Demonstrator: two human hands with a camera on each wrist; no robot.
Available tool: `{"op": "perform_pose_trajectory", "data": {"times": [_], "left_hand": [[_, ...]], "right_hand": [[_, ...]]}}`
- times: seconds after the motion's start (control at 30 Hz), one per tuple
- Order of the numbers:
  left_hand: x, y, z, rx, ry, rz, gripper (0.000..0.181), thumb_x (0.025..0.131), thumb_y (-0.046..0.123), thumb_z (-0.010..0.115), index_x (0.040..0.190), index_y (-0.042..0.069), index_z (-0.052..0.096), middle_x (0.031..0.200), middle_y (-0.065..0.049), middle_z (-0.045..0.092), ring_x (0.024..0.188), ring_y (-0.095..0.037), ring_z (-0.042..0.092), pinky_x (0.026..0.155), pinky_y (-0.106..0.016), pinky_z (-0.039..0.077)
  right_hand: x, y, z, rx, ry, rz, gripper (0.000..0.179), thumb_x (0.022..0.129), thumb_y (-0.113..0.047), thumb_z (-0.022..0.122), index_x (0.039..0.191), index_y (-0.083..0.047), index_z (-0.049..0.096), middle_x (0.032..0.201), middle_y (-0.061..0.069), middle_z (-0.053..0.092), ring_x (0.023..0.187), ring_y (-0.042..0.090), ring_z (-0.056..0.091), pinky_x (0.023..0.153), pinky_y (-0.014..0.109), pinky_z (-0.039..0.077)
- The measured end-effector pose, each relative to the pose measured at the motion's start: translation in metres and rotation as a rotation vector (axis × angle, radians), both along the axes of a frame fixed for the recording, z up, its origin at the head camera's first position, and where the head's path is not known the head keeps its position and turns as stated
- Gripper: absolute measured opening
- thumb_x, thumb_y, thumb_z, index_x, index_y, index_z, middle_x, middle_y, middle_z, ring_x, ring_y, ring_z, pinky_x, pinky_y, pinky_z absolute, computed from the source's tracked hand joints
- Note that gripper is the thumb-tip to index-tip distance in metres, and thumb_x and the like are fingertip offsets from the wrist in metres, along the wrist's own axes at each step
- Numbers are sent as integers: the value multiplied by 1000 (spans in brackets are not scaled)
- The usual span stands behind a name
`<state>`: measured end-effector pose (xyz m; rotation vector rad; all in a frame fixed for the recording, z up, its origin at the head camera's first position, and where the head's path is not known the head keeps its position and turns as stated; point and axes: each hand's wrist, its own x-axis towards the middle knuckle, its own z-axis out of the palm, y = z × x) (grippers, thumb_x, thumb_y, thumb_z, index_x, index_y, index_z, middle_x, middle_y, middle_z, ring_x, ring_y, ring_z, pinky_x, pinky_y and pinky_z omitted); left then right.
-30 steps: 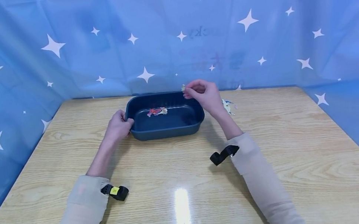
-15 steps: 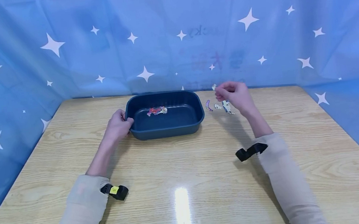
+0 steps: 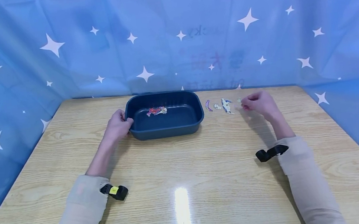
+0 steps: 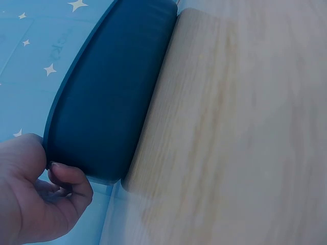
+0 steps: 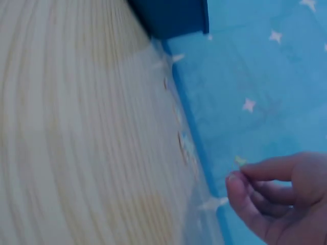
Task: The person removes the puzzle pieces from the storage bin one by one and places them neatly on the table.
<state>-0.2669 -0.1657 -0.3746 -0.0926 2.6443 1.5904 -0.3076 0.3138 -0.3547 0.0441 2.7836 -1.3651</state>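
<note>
Nearest, pale sleeves (image 3: 310, 181) with black wrist cameras (image 3: 113, 191) reached over a wooden tabletop (image 3: 224, 203). The left hand's grip (image 3: 118, 126) was closed on the left end of a dark blue tub (image 3: 168, 132); its curled fingers (image 4: 76, 184) showed best in the left wrist view, but only the head view revealed colourful scraps (image 3: 156, 111) inside. The right hand's grip (image 3: 259, 103) pinched a tiny yellowish piece (image 5: 240, 160), clearest from the right wrist, near loose cutouts (image 3: 227, 106) right of the tub. Behind hung starry blue cloth (image 3: 153, 10).
</note>
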Motion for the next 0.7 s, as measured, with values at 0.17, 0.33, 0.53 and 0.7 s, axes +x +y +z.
{"op": "perform_pose_trajectory", "data": {"times": [0.17, 0.33, 0.53, 0.7], "left_hand": [[0, 0, 0, 1, -3, 0, 11, 97, 8, 46, 91, 5, 38, 78, -8, 42, 59, -17, 50, 54, -26, 44], [0, 0, 0, -4, -1, -2, 10, 98, 8, 46, 91, 5, 39, 81, -9, 43, 61, -18, 51, 55, -26, 45], [0, 0, -1, 1, 4, -3, 11, 98, 8, 46, 91, 5, 39, 82, -9, 43, 63, -19, 52, 55, -26, 45], [0, 0, -1, -8, 5, -2, 11, 98, 9, 47, 91, 5, 39, 81, -9, 43, 64, -20, 53, 56, -26, 46]], "right_hand": [[-1, 12, -7, 132, -39, -29, 41, 99, -23, 62, 121, 11, 65, 94, 9, 74, 88, 14, 63, 84, 29, 50], [-2, 17, -13, 151, -78, -28, 39, 98, -21, 63, 118, 13, 66, 87, 6, 73, 81, 14, 63, 79, 28, 51], [-4, 20, -20, 90, -81, -37, 37, 98, -15, 63, 118, 17, 63, 79, 2, 71, 67, 5, 65, 67, 22, 57], [-7, 20, -24, 73, -65, -58, 36, 98, -14, 62, 117, 16, 64, 76, 1, 69, 65, 4, 63, 65, 21, 56]]}}
